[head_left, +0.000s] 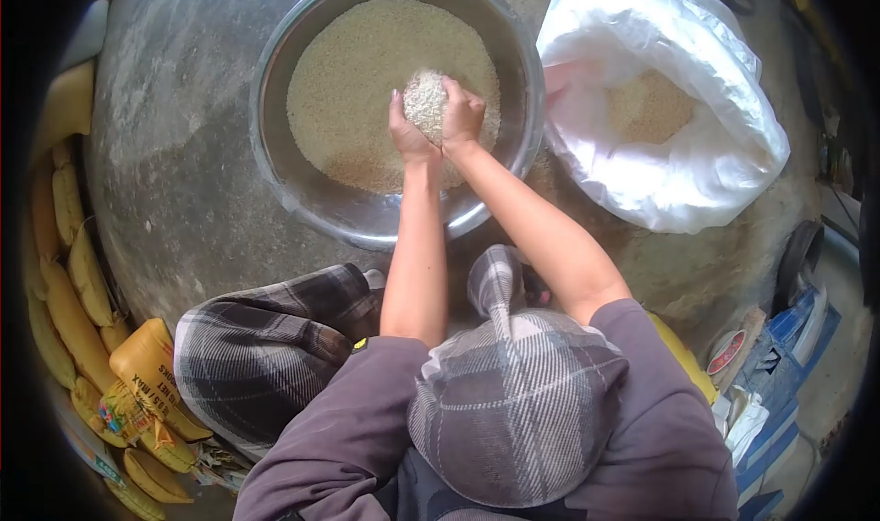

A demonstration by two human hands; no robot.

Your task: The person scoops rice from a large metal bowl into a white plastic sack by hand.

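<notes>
My left hand and my right hand are cupped together, wrists touching, over a wide metal basin. Between them they hold a heap of pale rice, brighter than the grain below. Tan grain covers most of the basin's bottom, with a browner patch near the front. Bare metal shows along the near side. The fingers curl around the outside of the heap, and their undersides are hidden.
To the right of the basin stands an open white plastic sack with tan grain inside. Filled yellow sacks and a yellow container line the left side. A blue plastic object lies at the right. The floor is grey concrete.
</notes>
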